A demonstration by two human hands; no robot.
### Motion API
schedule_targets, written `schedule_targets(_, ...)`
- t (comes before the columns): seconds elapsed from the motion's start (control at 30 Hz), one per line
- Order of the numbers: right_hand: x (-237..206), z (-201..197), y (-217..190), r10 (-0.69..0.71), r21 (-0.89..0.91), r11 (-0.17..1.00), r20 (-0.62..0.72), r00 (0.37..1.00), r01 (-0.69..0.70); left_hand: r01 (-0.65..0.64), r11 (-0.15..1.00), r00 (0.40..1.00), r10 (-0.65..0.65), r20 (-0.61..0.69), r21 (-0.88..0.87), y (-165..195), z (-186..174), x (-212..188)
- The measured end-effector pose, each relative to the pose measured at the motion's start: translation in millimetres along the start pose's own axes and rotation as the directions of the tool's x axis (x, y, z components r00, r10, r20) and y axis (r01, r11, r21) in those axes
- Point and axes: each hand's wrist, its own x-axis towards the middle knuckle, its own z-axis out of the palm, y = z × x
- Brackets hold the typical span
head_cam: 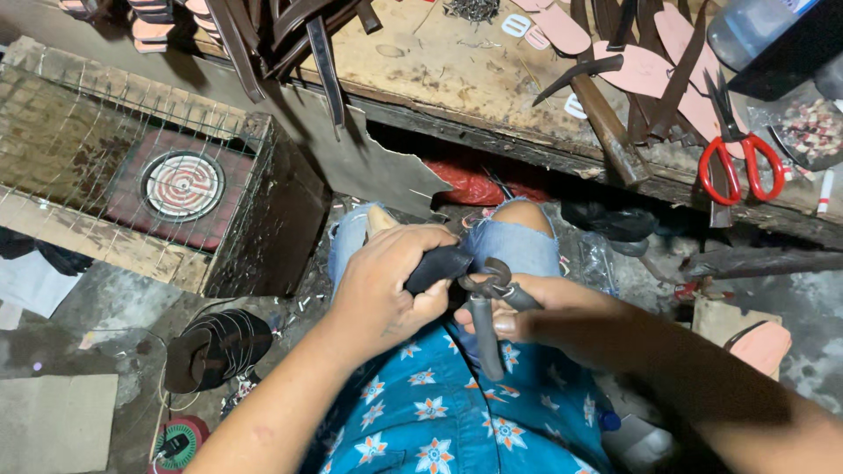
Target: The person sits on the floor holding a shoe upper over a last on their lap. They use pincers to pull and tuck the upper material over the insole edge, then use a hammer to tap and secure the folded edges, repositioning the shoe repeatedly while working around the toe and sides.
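A worn wooden workbench [457, 70] runs across the top, its surface scratched and stained. On it lie red-handled scissors [739, 154], a hammer [606, 118] with its head toward the middle, several pink sole cut-outs [645, 75], dark leather strips [299, 26] hanging over the front edge, and a small heap of nails [472, 9]. Below, the grey concrete floor [114, 303] carries a stack of dark soles [215, 347], a mesh-covered box with an electric coil heater [183, 184] inside, and a flat piece of cardboard [57, 421].
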Motion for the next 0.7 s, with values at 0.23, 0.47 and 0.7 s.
schedule_targets(0.23, -12, -7, -12, 0.167, 0.188, 0.967, 0.051, 0.985, -0.174, 0.020, 0.999, 0.991, -0.016, 0.130, -0.029, 3, -5, -3)
schedule_targets(0.47, 25, 27, 15, 0.021, -0.135, 0.986, -0.460, 0.888, -0.094, 0.061, 0.990, 0.980, -0.035, 0.196, -0.128, -8, -20, -1)
schedule_targets(0.7, 125, 43, 82, -0.698, -0.475, 0.706, -0.590, 0.405, 0.525, 0.051, 0.995, 0.998, -0.048, 0.037, -0.086, -12, -17, -1)
